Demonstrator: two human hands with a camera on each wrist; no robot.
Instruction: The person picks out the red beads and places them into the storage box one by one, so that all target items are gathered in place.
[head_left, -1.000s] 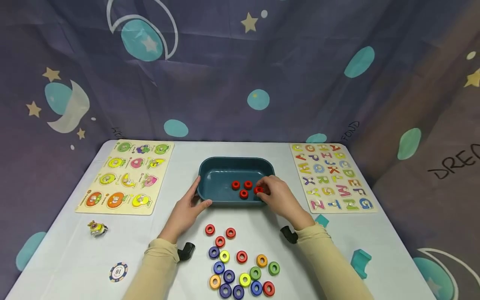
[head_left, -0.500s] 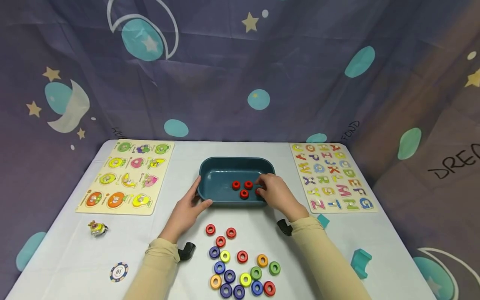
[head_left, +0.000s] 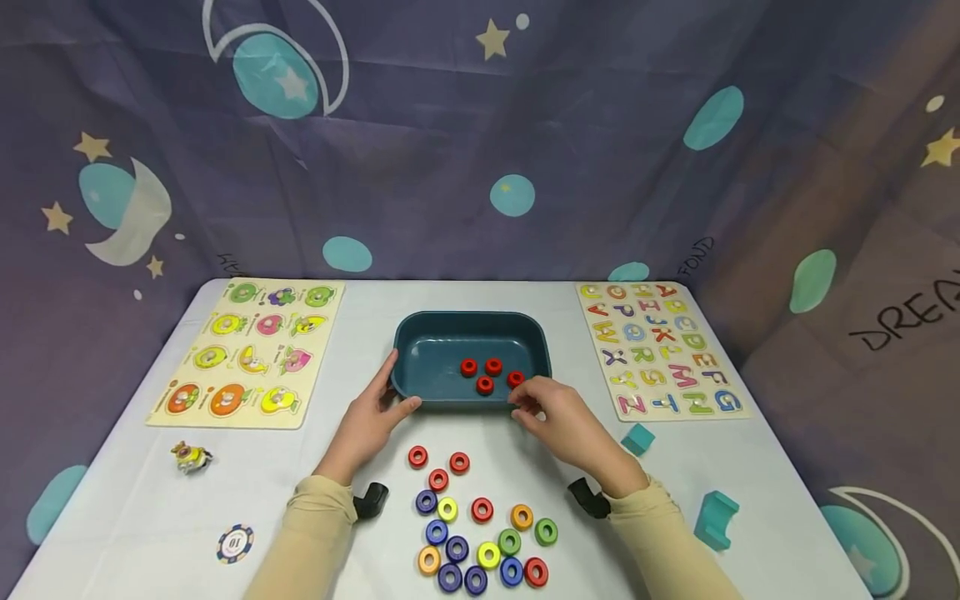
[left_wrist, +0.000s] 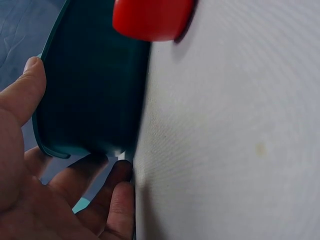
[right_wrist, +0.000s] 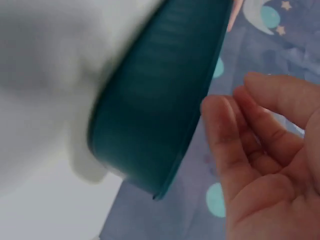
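A dark teal rectangular tray [head_left: 420, 360] stands at the back middle of the table, with several small red rings [head_left: 493, 367] in its right half. My left hand [head_left: 367, 427] holds the tray's near left corner; in the left wrist view the thumb is on the rim [left_wrist: 41, 107] and the fingers curl at the end wall. Over the near right rim is my right hand [head_left: 566, 421], fingers loosely bent with nothing between them; in the right wrist view the fingertips are right at the rim. Loose rings, including a red ring [head_left: 482, 510], lie in front of the tray.
A fruit puzzle board [head_left: 251, 354] lies at the left, a letter puzzle board [head_left: 663, 350] at the right. Near the left edge are a small toy figure [head_left: 191, 457] and a poker chip [head_left: 236, 543]. Two teal blocks, a small cube [head_left: 637, 439] and an arch [head_left: 716, 520], sit to the right.
My right hand has let go of a red ring inside the tray and drawn back toward the near right rim. The left hand stays at its corner. The head view has shifted slightly.
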